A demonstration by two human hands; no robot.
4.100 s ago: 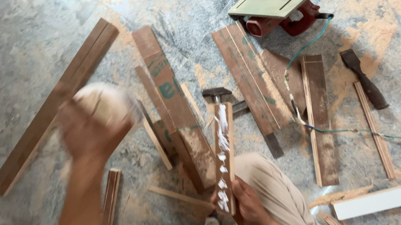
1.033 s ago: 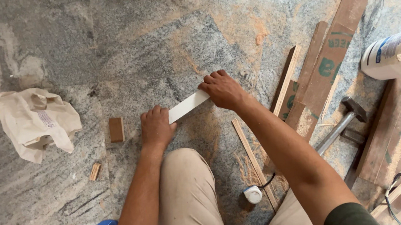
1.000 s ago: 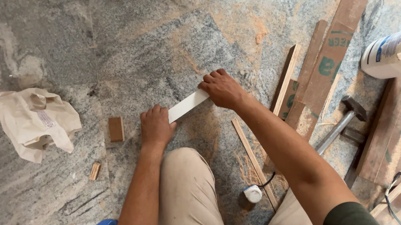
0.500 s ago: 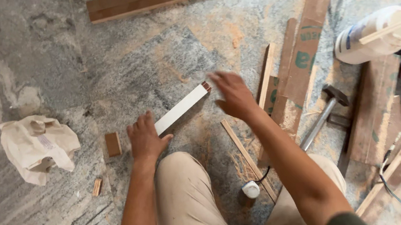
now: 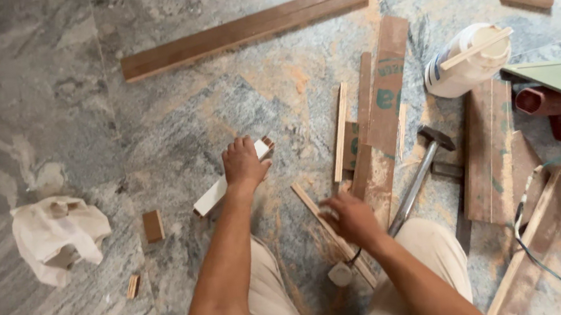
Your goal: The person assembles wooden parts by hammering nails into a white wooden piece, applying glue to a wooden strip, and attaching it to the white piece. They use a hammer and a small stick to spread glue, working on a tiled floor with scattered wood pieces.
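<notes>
**Right hand off the white strip, left hand now on top of it**

Half a second ago I had both hands near the white-faced strip: the left at its lower end, the right open above its upper end. Now my left hand (image 5: 245,165) has moved up and lies palm-down over the white-faced strip (image 5: 218,190), fingers curled over its upper part and pressing it to the floor; the strip lies slanted, lower end toward my left knee. My right hand (image 5: 351,217) has left it and dropped toward my lap, over a thin wooden slat (image 5: 330,232) that runs diagonally beside my right knee. That hand is blurred, so I cannot tell whether it grips the slat or only rests loosely closed on it.

The view has also swung right, so more of the clutter shows. The hammer (image 5: 421,172) lies just right of the right hand, head away from me. Beyond it stand stacked brown boards (image 5: 385,98), a white plastic jug (image 5: 466,61) on its side, and a long dark plank (image 5: 246,29) at the far side. To my left lie a crumpled white cloth (image 5: 56,233) and a small wood block (image 5: 153,226).

Everything rests on a grey-veined stone floor (image 5: 80,102), dusted orange with sawdust around the boards.
</notes>
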